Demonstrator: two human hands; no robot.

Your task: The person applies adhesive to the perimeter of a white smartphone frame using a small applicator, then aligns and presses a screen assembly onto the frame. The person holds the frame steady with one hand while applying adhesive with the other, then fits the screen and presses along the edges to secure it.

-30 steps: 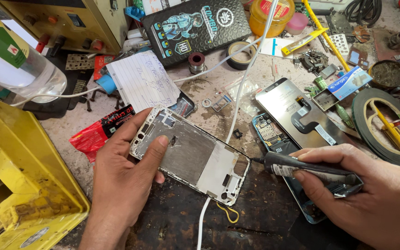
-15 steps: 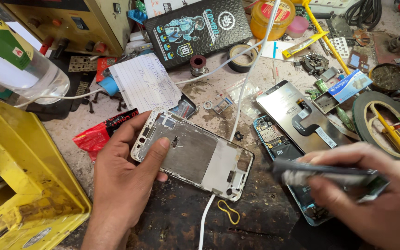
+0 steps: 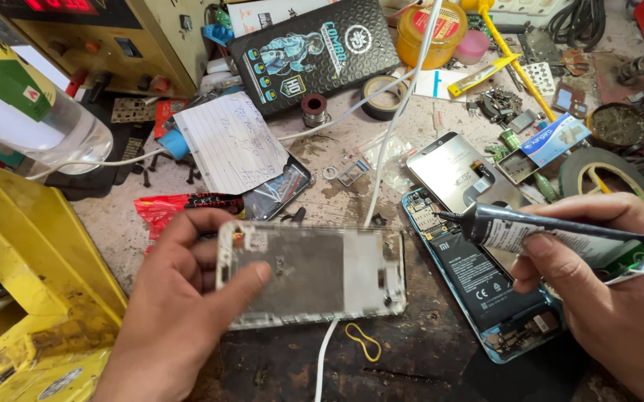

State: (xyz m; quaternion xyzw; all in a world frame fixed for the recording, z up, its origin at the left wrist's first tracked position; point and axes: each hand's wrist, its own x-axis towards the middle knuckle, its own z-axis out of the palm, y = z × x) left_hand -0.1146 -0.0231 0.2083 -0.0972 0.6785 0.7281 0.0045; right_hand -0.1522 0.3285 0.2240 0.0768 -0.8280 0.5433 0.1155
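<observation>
1. Phone frame [image 3: 314, 275]: held level above the dark bench middle, blurred; left hand [image 3: 180, 313] grips its left end, thumb across the face, fingers curled behind.
2. Glue tube [image 3: 553, 238]: pinched in the right hand [image 3: 612, 298], nozzle pointing left, over the open blue phone [image 3: 486, 290].
3. Silver back cover [image 3: 460, 173]: just beyond the open phone.
4. White cable [image 3: 393, 126]: runs under the frame.
5. Yellow rubber band [image 3: 364, 341]: below the frame.
6. Note paper [image 3: 229, 141], red packet [image 3: 162, 208]: behind the frame.
7. Yellow box [image 3: 32, 260]: far left.

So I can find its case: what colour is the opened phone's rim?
Light blue rim, seen in the head view.
</observation>
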